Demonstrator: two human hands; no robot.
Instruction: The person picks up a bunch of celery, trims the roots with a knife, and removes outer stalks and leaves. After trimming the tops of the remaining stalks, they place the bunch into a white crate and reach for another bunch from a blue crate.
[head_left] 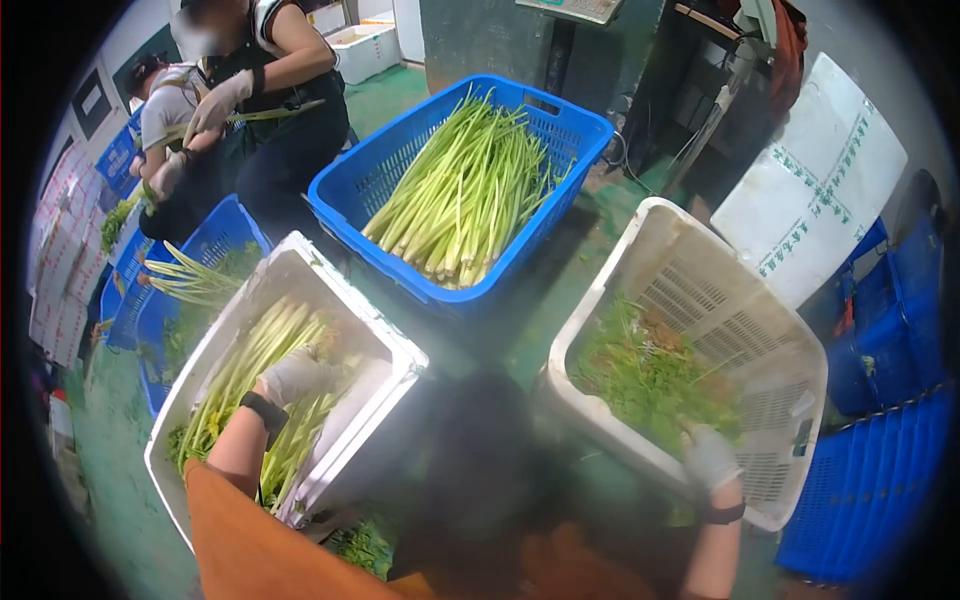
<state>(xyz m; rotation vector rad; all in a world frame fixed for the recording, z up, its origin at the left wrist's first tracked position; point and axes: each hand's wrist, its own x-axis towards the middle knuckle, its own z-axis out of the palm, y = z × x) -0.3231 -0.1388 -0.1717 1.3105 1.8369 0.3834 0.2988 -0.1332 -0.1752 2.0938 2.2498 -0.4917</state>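
My left hand (298,377), in a whitish glove, reaches into a white foam box (385,385) at the left. Its fingers curl over the root ends of pale green celery stalks (245,365) lying there; the fingertips are partly hidden. My right hand (712,456), also gloved, is at the near side of a white plastic basket (690,235). Beside its fingers lies a heap of green leaves and trimmings (650,375). Blur hides whether those fingers hold anything.
Ahead stands a blue basket (330,190) of long celery stalks (465,190). A co-worker (275,110) holds stalks at the upper left, with another person (165,110) behind. A foam lid (815,180) leans at the right, above stacked blue crates (870,490). Leaves (362,545) lie below the foam box.
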